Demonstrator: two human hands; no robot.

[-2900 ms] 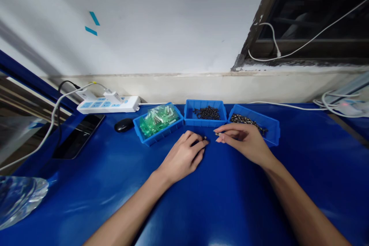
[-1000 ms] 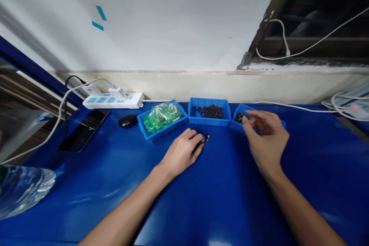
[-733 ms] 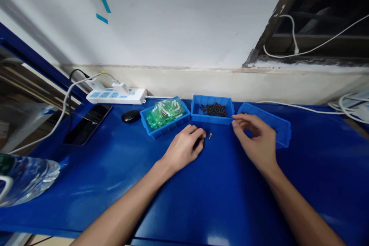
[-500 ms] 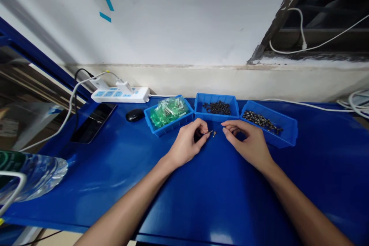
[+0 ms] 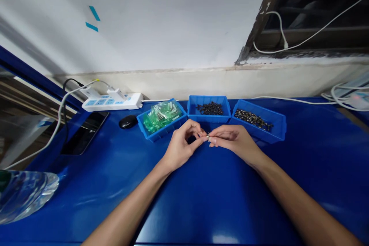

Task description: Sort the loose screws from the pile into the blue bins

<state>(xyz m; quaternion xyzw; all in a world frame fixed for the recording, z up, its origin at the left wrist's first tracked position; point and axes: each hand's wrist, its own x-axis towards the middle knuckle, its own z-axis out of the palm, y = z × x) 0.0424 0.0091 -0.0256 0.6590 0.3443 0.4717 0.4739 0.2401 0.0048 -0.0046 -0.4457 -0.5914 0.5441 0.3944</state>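
Note:
My left hand [image 5: 184, 144] pinches a small metal screw [image 5: 207, 137] between thumb and fingertips, just above the blue table. From the right, my right hand [image 5: 236, 140] closes its thumb and fingers on the same spot, so the fingertips of both hands almost meet. Much of the screw is covered by fingers. Behind the hands stand three blue bins: a left bin [image 5: 158, 135] with green-tinted plastic bags of metal parts [image 5: 163, 113], a middle bin [image 5: 207, 118] of dark screws [image 5: 211, 108], and a right bin [image 5: 278, 128] of shorter two-tone screws [image 5: 250, 118].
Left of the bins lie a black mouse [image 5: 128, 122], a phone [image 5: 85, 133] and a white power strip [image 5: 115, 102] with plugs and cables. A clear water bottle [image 5: 27, 196] is at the left edge. Coiled white cable [image 5: 343, 96] lies at the far right by the wall.
My right hand has moved left to meet my left hand and closed at the screw. The small screw seen on the table between the hands no longer shows there. The view has shifted slightly.

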